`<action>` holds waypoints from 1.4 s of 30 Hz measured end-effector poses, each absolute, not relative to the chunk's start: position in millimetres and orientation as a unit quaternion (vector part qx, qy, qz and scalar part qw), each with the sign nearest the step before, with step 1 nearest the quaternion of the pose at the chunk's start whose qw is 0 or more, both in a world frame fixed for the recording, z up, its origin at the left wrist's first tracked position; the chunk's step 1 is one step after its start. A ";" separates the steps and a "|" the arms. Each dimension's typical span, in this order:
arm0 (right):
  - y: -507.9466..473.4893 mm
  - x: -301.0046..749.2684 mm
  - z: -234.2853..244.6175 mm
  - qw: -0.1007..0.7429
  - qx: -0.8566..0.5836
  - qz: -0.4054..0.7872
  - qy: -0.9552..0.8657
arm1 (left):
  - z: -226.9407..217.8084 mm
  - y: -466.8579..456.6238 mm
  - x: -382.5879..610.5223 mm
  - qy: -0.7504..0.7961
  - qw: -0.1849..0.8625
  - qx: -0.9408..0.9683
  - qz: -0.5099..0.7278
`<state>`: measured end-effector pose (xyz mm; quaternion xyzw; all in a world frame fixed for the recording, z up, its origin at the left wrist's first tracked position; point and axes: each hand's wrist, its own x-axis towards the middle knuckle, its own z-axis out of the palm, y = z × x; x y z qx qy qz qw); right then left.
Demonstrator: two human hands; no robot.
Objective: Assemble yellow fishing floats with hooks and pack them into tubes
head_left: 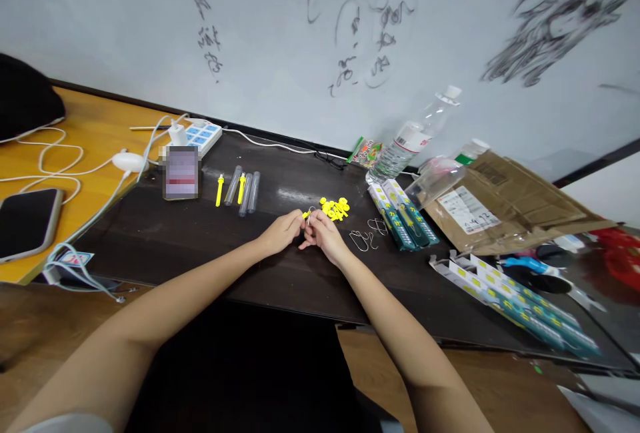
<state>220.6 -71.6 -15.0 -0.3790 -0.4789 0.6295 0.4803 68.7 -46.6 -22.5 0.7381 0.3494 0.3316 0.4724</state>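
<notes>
My left hand (283,231) and my right hand (321,235) meet fingertip to fingertip over the dark table (210,239). Between them they pinch a small yellow cap with a thin metal wire piece (307,217). Just beyond the fingers lies a heap of several yellow caps (335,208). Bent wire hooks (367,236) lie loose to the right of my right hand. Further left, clear tubes with yellow-capped pieces (241,189) lie side by side.
Green-and-white packets (403,214) lie right of the hooks, more (520,303) near the right edge. A plastic bottle (410,141) lies tilted by a cardboard mailer (505,203). A power strip (200,134), cables and a phone (27,221) sit left, on the orange desk.
</notes>
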 end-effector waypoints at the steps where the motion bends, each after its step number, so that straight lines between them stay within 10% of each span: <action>1: -71.6 220.8 -15.5 0.476 -0.377 0.633 -0.480 | -21.9 -47.2 68.7 0.350 0.479 0.734 0.330; 19: -70.0 223.5 -12.7 0.515 -0.360 0.638 -0.445 | -13.7 -49.6 66.5 0.423 0.257 0.818 0.295; 42: -75.3 213.3 -16.2 0.570 -0.355 0.588 -0.450 | -20.7 -50.4 70.1 0.368 0.321 0.803 0.342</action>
